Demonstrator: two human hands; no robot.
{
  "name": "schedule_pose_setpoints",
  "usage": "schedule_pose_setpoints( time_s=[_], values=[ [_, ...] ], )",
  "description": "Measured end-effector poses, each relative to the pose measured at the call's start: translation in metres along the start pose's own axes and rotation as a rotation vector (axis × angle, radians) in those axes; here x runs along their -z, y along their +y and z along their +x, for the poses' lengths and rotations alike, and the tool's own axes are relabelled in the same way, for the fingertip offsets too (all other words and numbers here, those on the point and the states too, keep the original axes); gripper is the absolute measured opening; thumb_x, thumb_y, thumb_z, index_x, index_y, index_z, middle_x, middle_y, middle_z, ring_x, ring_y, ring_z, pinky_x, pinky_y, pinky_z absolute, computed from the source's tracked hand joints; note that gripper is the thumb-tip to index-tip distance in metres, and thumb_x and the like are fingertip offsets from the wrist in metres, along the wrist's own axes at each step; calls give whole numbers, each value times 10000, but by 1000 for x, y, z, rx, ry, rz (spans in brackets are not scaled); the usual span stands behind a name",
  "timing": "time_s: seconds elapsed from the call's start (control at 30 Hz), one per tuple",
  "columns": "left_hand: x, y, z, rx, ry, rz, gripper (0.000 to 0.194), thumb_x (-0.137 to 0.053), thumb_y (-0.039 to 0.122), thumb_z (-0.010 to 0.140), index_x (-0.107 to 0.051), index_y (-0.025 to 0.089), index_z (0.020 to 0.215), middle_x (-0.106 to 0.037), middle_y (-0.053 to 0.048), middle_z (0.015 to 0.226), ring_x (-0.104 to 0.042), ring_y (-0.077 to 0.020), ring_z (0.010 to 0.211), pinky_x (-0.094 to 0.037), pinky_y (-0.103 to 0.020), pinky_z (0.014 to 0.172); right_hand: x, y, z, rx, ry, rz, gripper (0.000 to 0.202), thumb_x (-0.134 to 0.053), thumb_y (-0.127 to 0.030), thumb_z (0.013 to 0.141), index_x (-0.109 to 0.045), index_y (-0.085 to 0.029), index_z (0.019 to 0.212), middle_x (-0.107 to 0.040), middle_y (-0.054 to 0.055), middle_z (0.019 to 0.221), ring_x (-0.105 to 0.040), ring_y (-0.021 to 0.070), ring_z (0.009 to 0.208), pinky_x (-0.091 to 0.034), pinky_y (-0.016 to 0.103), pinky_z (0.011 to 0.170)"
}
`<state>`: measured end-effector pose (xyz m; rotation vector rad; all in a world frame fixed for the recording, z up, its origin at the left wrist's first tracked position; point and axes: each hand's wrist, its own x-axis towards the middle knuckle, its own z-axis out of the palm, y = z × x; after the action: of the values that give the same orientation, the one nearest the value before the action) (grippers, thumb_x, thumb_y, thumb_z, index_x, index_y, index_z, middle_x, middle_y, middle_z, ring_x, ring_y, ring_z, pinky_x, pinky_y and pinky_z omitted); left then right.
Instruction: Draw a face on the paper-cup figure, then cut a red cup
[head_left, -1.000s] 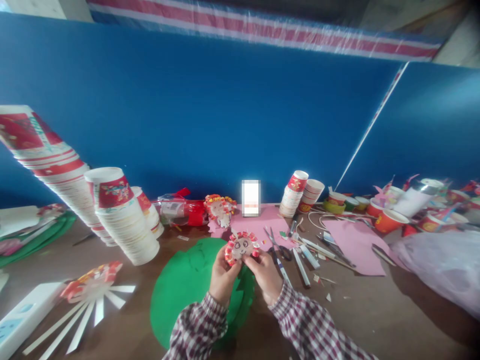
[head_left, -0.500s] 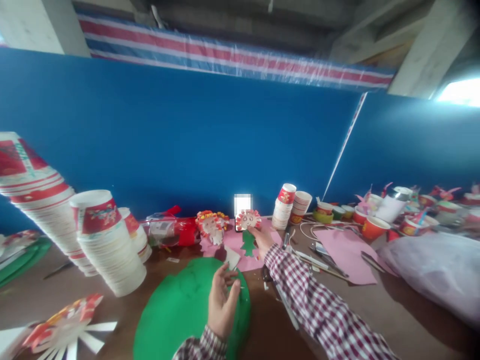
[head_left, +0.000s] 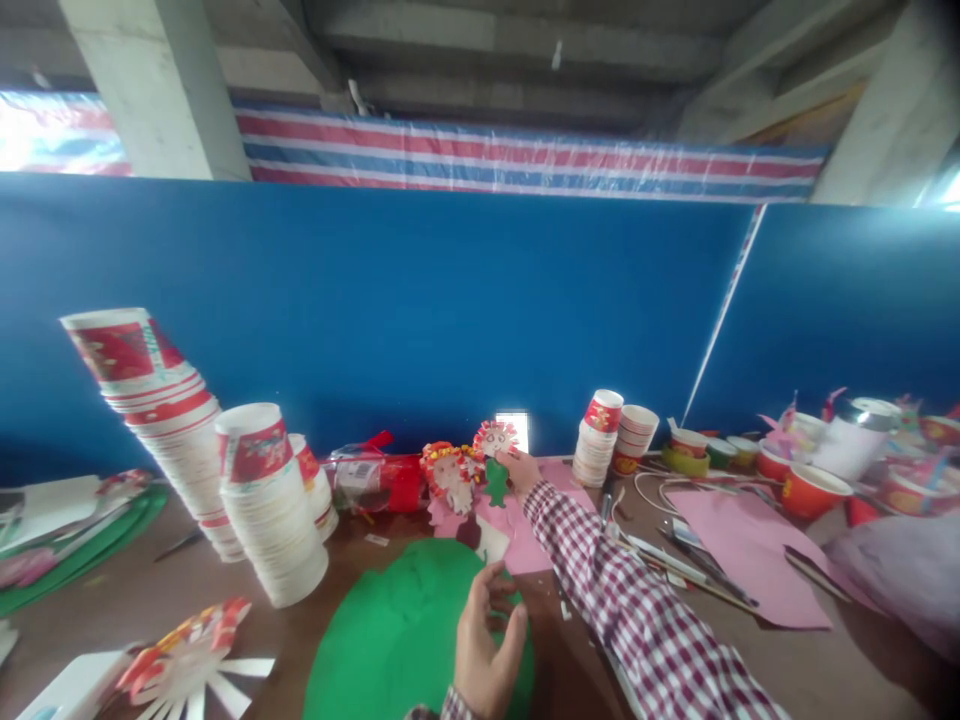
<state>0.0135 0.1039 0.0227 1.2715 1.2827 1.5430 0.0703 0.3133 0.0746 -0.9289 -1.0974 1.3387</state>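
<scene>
Head: paper face (head_left: 494, 439) in right hand's (head_left: 522, 471) pinch, beyond empty, half-open left hand (head_left: 484, 638).

Striped sheeting (head_left: 45, 130) glares far up-left of the right fingers (head_left: 513, 462); the ceiling (head_left: 480, 45) above them is dim; cups (head_left: 911, 492) far right look stretched and blurred.

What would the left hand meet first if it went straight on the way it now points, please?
Most likely the pale paper piece by the pink sheet, just beyond the left hand; its height is unclear, so it might pass above.
</scene>
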Motion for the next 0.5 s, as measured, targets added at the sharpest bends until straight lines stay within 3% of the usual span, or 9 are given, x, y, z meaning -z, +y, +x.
schedule_pose_setpoints(
  time_s=[0.23, 0.37, 0.5],
  values=[
    [-3, 0, -2, -60, -6, 59, 414, -560, 351, 805, -511, 151, 1164, -616, -80, 885, -559, -145, 658, -473, -273, 611, -23, -8, 13, -112, 29, 22, 108, -662, -252, 636, -580, -183, 622, -539, -54, 433, -423, 81, 346, -274, 206, 336],
    [-1, -1, -1, -81, -79, 72, 418, -554, 373, 810, -513, 148, 1160, -621, -80, 867, -565, -149, 651, -478, -275, 609, -38, -27, 19, -91, 47, 63, 116, -680, -246, 610, -607, -176, 667, -541, -66, 456, -429, 68, 369, -285, 194, 356],
    [-2, -3, -1, -91, -32, 44, 417, -558, 412, 805, -537, 156, 1135, -617, -67, 844, -561, -144, 636, -471, -265, 598, -48, -52, 19, -63, 57, 121, 153, -695, -257, 593, -617, -181, 701, -580, -63, 520, -481, 69, 427, -340, 187, 405]
  ],
)
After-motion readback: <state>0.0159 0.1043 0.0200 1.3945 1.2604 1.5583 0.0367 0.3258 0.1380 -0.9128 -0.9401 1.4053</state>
